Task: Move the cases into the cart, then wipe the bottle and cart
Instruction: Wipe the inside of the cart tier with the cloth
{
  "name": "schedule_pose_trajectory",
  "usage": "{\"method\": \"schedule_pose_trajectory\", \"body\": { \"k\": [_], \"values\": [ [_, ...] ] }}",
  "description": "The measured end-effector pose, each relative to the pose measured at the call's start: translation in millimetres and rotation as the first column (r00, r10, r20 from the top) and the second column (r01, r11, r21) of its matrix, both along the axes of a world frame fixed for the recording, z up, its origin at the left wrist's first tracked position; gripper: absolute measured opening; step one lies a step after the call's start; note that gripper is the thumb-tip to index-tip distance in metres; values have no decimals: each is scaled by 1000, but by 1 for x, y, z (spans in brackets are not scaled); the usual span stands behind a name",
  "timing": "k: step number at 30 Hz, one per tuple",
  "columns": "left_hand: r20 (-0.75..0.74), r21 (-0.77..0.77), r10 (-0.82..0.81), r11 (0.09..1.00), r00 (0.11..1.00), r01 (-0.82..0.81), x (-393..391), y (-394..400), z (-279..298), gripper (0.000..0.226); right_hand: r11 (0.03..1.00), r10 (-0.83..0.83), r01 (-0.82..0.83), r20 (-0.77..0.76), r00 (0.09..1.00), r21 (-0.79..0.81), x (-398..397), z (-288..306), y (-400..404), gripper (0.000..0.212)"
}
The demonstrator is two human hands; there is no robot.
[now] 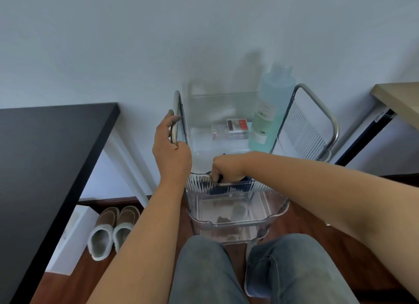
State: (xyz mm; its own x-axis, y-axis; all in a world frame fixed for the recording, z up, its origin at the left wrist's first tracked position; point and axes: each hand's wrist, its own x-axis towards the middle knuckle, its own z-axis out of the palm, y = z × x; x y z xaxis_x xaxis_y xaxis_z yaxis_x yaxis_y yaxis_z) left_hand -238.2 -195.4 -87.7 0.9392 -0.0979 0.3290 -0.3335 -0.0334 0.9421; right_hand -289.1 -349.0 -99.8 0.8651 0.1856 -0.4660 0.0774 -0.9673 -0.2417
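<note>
Partly hidden, dark cloth (229, 188) gripped by right hand (224, 167), left hand (171, 145) clasping cart (238, 222) rail, cases (231, 129) blurred.

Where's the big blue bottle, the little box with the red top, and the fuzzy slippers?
Tall pale blue plastic bottle (268, 113): head view, on its label.
Small clear case with red lid (237, 125): head view, on the lid.
Brown fleece-lined slippers (113, 231): head view, between the pair's openings.

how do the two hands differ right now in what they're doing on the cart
The left hand grips the metal side handle of the cart, fingers wrapped round the bar; the right hand presses a dark blue cloth onto the cart's clear front rim. The left hand sits higher and farther back, the right lower and nearer. The left hand points away from the person, the right reaches across. Both touch the cart.
</note>
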Motion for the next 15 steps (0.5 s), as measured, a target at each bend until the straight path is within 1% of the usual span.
{"method": "schedule_pose_trajectory", "body": {
  "k": [3, 4, 6, 8, 10, 12, 13, 15],
  "values": [
    [7, 7, -3, 1000, 1000, 3, -1, 0, 0, 78, 999, 25, -28, -49, 998, -47, -14, 2, -20, 41],
    [4, 4, -5, 1000, 1000, 5, -2, 0, 1, 79, 998, 11, -14, -58, 998, -66, -19, 3, -27, 44],
    [-3, 6, -7, 1000, 1000, 7, -3, 1, 1, 80, 993, -51, 43, -72, 996, -110, -32, 7, -42, 49],
    [7, 26, -3, 1000, 1000, 3, -3, 1, 1, 80, 981, -148, 133, -101, 984, -141, -43, 11, -56, 51],
    [40, 57, 10, 998, 999, -12, -2, 1, 0, 81, 960, -246, 224, -126, 961, -167, -52, 15, -67, 49],
    [72, 71, 31, 997, 997, -36, -1, 0, 0, 79, 941, -299, 274, -111, 948, -198, -57, 16, -67, 37],
    [85, 69, 37, 997, 996, -43, -1, 0, 1, 78, 934, -316, 298, -68, 946, -197, -58, 16, -65, 28],
    [98, 58, 37, 997, 994, -43, -1, 0, 2, 76, 922, -349, 351, 45, 936, -160, -59, 13, -58, 20]
  ]
}}
